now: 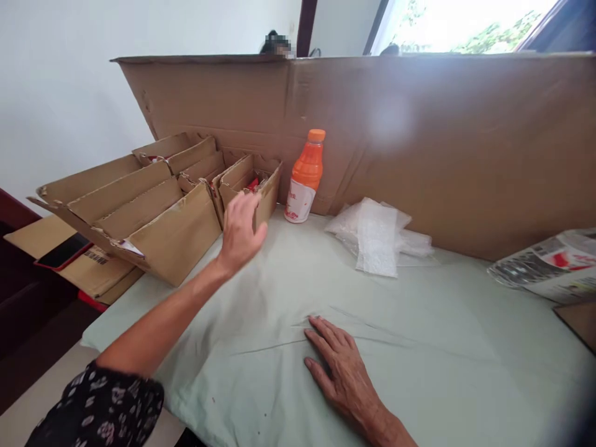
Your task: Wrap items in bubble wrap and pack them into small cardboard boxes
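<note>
My left hand [241, 230] is raised at the front of a small open cardboard box [269, 205]. Its thumb stands apart from the fingers, which reach up over the box's near edge, and I see nothing held in it. Inside that box shows something red [252, 184], too small to make out. Palm down, my right hand [339, 366] lies on the pale green cloth [447, 347] with fingers spread, holding nothing. Just right of the small box stands an orange-capped bottle [306, 180] with orange contents and a white label.
Several open cardboard boxes [179, 230] are grouped at the left. A tall cardboard panel [456, 149] closes off the back. Bubble wrap bags [379, 236] lie near it. A large clear bottle [554, 264] rests on its side at the right. A person's head shows behind the panel.
</note>
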### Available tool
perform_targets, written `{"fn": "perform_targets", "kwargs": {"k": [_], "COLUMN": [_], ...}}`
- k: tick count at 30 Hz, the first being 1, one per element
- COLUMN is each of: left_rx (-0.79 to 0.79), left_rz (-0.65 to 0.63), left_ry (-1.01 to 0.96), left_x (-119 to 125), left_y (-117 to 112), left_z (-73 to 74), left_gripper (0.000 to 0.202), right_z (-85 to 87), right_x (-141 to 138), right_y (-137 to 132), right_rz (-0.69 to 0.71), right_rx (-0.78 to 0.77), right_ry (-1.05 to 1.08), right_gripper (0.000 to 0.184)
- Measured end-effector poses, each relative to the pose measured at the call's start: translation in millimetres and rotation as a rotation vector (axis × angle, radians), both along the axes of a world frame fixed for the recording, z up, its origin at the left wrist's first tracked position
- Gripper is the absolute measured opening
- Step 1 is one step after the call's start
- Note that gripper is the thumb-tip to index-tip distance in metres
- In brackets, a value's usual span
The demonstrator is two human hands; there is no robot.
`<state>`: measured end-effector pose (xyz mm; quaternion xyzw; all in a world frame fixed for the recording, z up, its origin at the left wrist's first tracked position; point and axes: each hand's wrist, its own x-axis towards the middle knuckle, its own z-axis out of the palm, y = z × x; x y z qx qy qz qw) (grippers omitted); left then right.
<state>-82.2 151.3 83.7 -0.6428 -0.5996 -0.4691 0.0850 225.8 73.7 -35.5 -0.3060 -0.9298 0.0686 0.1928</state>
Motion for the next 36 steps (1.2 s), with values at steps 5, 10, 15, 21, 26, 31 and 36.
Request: {"fn": "perform_targets", "kwargs": {"k": [5, 10, 15, 21, 26, 31, 36], "left_rx": [-0.086, -0.104, 0.082, 0.170, -0.278, -0.489, -0.480], "left_rz": [0.107, 0.070, -0.117, 0.208, 0.150, 0.086, -0.014], "left_ry": [0.013, 0.013, 0.103, -0.194, -0.585, -0.749, -0.781], "left_x": [-28.9, -33.2, -41.7, -54.9, -57.1, -45.3, -28.8], "left_y": [83.2, 64.6, -53.2, -187.2, -203.3, -179.5, -145.8], "left_z": [17.8, 15.7, 2.5, -52.0, -108.5, -113.1, -100.9], "left_gripper": [0.068, 0.056, 0.043, 0.075, 0.076, 0.057, 0.046], "right_z": [1.4, 0.9, -6.3, 4.8, 3.7, -5.0, 4.1], "right_x": [4.8, 2.2, 11.3, 22.8, -7.1, -32.7, -26.3], "right_y": [2.0, 0.7, 1.2, 7.1, 6.6, -2.2, 3.5], "right_rz": [-0.014, -0.009, -0.069, -0.233, -0.100, -0.064, -0.193], "right_rx": [0.009, 0.029, 0.044, -0.075, -0.194, -0.273, -0.328], "right_ry": [0.032, 0.068, 0.196, 0.274, 0.243, 0.259, 0.336], "right_gripper": [0.038, 0.037, 0.036, 0.045, 0.066, 0.071, 0.064]}}
